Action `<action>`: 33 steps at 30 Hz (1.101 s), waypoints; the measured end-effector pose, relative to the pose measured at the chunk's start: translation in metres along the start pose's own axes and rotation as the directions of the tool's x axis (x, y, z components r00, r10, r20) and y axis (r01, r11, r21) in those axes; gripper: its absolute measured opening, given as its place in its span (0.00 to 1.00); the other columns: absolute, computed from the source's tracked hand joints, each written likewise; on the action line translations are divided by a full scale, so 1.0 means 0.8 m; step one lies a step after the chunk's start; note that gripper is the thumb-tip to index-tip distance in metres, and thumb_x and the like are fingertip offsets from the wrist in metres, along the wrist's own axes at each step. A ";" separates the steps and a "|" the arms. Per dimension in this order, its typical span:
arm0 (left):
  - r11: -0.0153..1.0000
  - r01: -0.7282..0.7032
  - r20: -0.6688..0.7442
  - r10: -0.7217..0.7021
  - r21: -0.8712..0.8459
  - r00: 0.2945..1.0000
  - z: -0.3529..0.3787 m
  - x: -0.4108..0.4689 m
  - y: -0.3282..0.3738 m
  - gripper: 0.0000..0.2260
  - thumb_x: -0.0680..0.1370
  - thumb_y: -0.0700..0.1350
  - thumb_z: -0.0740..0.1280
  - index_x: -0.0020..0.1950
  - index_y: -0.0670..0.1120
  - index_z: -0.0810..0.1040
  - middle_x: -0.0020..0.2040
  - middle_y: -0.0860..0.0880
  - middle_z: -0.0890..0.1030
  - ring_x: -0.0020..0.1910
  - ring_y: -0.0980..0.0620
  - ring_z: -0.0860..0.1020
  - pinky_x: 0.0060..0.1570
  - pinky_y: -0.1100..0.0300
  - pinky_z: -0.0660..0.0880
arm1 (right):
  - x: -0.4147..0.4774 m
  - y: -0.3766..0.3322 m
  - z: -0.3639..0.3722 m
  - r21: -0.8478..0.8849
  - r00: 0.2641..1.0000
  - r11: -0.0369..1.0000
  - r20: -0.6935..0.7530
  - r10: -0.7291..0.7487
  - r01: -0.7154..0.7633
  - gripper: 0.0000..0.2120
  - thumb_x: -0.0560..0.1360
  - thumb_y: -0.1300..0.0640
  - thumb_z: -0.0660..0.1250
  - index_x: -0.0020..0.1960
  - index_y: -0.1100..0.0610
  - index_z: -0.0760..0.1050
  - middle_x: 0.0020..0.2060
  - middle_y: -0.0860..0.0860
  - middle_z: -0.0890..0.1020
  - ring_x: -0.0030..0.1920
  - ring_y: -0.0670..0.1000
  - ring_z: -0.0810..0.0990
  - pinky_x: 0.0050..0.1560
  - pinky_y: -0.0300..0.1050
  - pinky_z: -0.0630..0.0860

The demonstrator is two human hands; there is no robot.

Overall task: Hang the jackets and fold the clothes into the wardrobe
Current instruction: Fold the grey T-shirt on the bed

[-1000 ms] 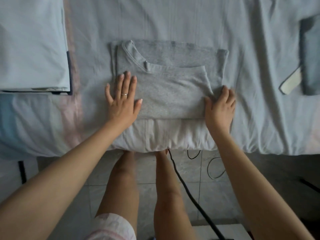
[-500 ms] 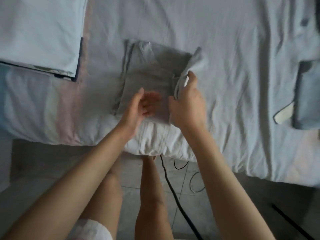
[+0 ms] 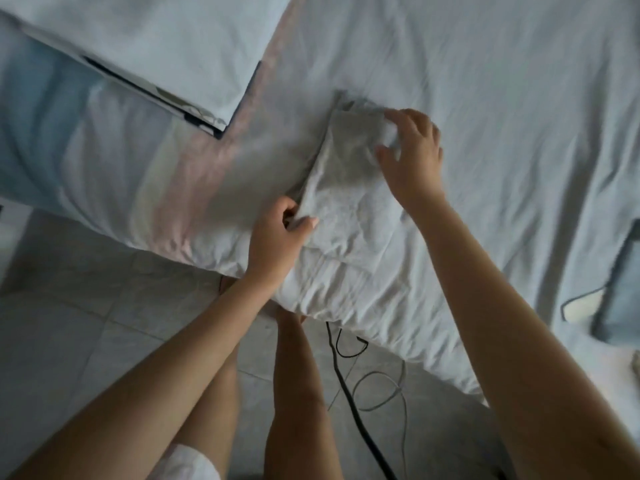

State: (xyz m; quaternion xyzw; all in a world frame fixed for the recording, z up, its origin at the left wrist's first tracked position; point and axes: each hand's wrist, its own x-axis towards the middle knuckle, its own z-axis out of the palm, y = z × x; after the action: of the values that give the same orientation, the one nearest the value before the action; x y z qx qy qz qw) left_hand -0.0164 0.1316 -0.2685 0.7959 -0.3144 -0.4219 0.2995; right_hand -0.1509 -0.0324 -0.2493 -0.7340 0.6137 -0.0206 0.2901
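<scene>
Grey T-shirt (image 3: 346,174): folded to narrow oblong, lying skewed on bed sheet (image 3: 502,98) nr the front edge, top layer wrinkled. My L hand (image 3: 277,237) pinches its near-left edge, thumb on top, fingers tucked under. My R hand (image 3: 412,154) arches over far-right corner, thumb & fingers apart w/ cloth between; blurred, can't tell if gripping. Folded pale stack (image 3: 173,39) sits far left, well apart.
</scene>
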 end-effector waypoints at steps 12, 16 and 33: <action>0.980 -0.010 -0.185 -0.027 -0.200 0.982 -0.003 -0.006 -0.007 0.05 0.74 0.38 0.70 0.45 0.45 0.75 0.37 0.58 0.75 0.36 0.65 0.74 0.37 0.74 0.66 | 0.065 -0.014 0.013 0.313 0.989 0.949 0.126 -0.080 0.037 0.15 0.69 0.58 0.73 0.54 0.60 0.78 0.56 0.51 0.73 0.60 0.54 0.72 0.64 0.45 0.68; 0.975 0.034 -0.225 -0.084 -0.218 0.971 -0.004 0.011 -0.013 0.04 0.74 0.39 0.70 0.46 0.44 0.77 0.40 0.53 0.78 0.40 0.58 0.76 0.43 0.67 0.72 | 0.068 -0.020 0.007 0.317 0.992 0.948 0.101 -0.074 0.038 0.09 0.71 0.59 0.72 0.46 0.51 0.73 0.44 0.48 0.77 0.40 0.38 0.72 0.45 0.32 0.68; 0.991 -0.025 -0.340 0.069 0.133 0.938 0.007 0.022 -0.026 0.04 0.75 0.40 0.69 0.49 0.43 0.78 0.43 0.47 0.80 0.45 0.47 0.76 0.46 0.51 0.74 | 0.074 -0.048 0.034 0.242 0.998 0.970 -0.054 0.008 0.005 0.12 0.73 0.54 0.66 0.56 0.44 0.71 0.40 0.39 0.77 0.43 0.37 0.76 0.63 0.47 0.64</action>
State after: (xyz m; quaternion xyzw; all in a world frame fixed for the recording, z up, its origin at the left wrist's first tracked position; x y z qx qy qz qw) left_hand -0.0085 0.1301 -0.2948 0.8670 -0.3024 -0.2485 0.3084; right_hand -0.0915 -0.0726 -0.2735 -0.6918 0.6148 -0.1153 0.3607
